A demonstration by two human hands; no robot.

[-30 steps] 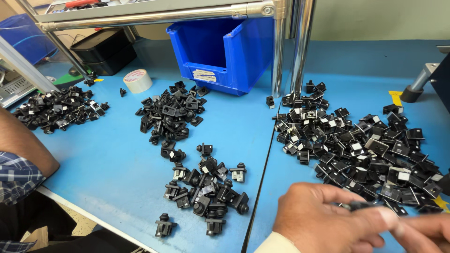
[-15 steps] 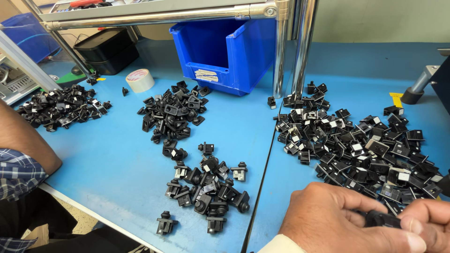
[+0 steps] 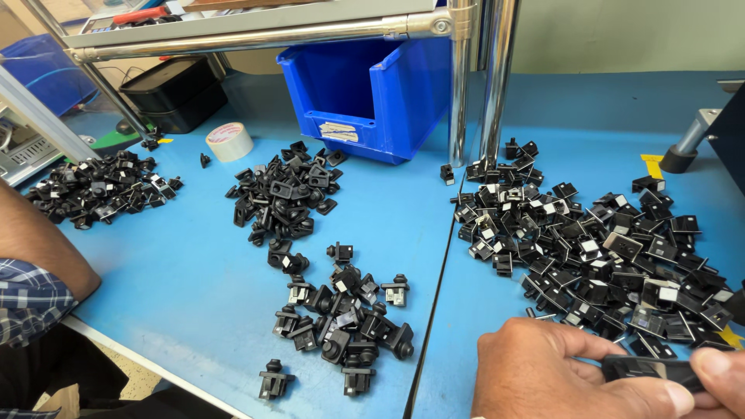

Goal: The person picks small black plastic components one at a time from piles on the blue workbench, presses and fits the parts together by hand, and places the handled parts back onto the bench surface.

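My left hand is at the bottom edge, fingers curled around one end of a small black plastic part. My right hand shows only at the bottom right corner, its thumb and fingertip pinching the other end of the same part. Just beyond both hands lies a large heap of black clips with pale inserts. To the left of my left hand sits a smaller cluster of black knobbed parts.
Two more black part piles lie at centre left and far left. A blue bin, tape roll and chrome posts stand behind. Another person's forearm in a plaid sleeve rests on the blue table's left edge.
My two hands have come together low at the right, and a black part now shows pinched between them. The piles and the other person's arm have stayed put.
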